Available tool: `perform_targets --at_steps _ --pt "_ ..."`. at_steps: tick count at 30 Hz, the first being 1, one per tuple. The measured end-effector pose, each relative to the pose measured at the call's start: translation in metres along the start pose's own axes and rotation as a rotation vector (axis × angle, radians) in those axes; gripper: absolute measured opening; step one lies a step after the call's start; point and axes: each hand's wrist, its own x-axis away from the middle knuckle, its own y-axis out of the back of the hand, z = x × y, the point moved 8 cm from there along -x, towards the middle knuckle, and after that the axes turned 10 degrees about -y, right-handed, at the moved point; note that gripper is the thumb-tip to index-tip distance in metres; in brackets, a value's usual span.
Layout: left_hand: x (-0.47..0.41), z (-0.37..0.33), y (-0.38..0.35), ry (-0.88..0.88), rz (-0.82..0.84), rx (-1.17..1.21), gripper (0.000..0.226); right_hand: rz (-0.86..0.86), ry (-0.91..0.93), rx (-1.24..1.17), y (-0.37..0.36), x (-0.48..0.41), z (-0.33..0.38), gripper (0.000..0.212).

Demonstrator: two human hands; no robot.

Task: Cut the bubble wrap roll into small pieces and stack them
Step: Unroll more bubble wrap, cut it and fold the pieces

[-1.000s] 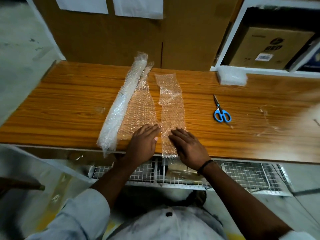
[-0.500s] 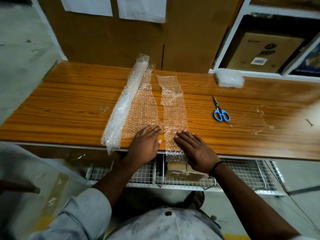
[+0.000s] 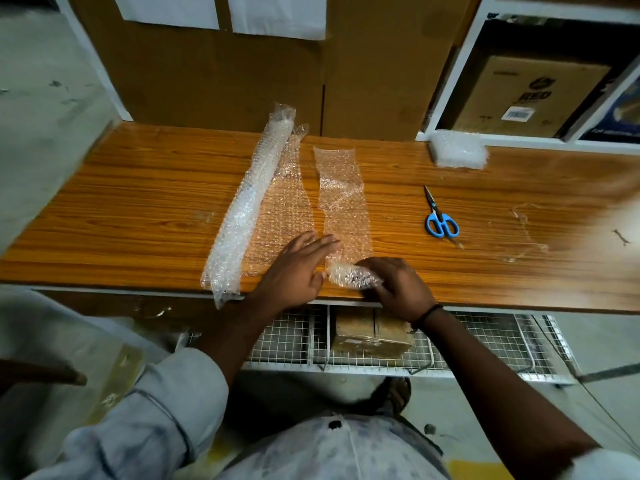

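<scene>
Desk: a long wooden desk (image 3: 138,202) runs across the view, and the person stands at its near edge.
Bubble wrap roll: the bubble wrap roll (image 3: 247,209) lies left of centre, running from the far edge to the near edge, where its end hangs just over.
Sheet: a loose sheet (image 3: 284,206) is spread flat just to the right of the roll and touches it.
Strip: a narrow cut strip (image 3: 341,199) lies flat just beside the sheet, with its near end curled up off the desk.
Left hand: the left hand (image 3: 298,268) rests palm down on the near part of the sheet; the grip is spread, fingers straight and pointing toward the strip.
Right hand: the right hand (image 3: 398,285) is at the near edge; the grip is curled round the curled-up near end of the strip.
Scissors: blue-handled scissors (image 3: 440,220) lie closed on the desk, well to the right of the strip, with neither hand on them.
Stack of pieces: a stack of pieces (image 3: 457,152) sits at the far edge on the right, against the white shelf (image 3: 446,81).
Under the desk: a wire rack (image 3: 485,344) holds a brown box (image 3: 370,336).
</scene>
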Motion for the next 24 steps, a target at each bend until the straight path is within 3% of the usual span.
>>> perform_targets --at_steps 3,5,10,15,21,24 --pt "-0.007 0.007 0.006 0.039 -0.078 -0.013 0.04 0.001 -0.088 -0.106 0.006 -0.016 -0.004 0.029" --pt "-0.009 0.013 0.004 0.121 -0.087 0.044 0.031 -0.02 -0.199 -0.17 0.008 -0.029 -0.009 0.021" --pt "-0.004 0.022 -0.001 0.255 -0.21 0.212 0.061 -0.072 -0.471 -0.313 0.008 -0.059 -0.025 0.02" --pt "-0.004 0.021 -0.001 0.28 -0.255 0.171 0.02 -0.1 -0.581 -0.242 0.005 -0.071 -0.037 0.018" --pt "0.003 0.024 -0.002 0.306 -0.36 0.165 0.013 -0.09 -0.632 -0.234 -0.003 -0.073 -0.046 0.023" --pt "0.005 0.022 0.0 0.29 -0.359 0.063 0.017 -0.132 -0.639 -0.193 0.001 -0.073 -0.044 0.04"
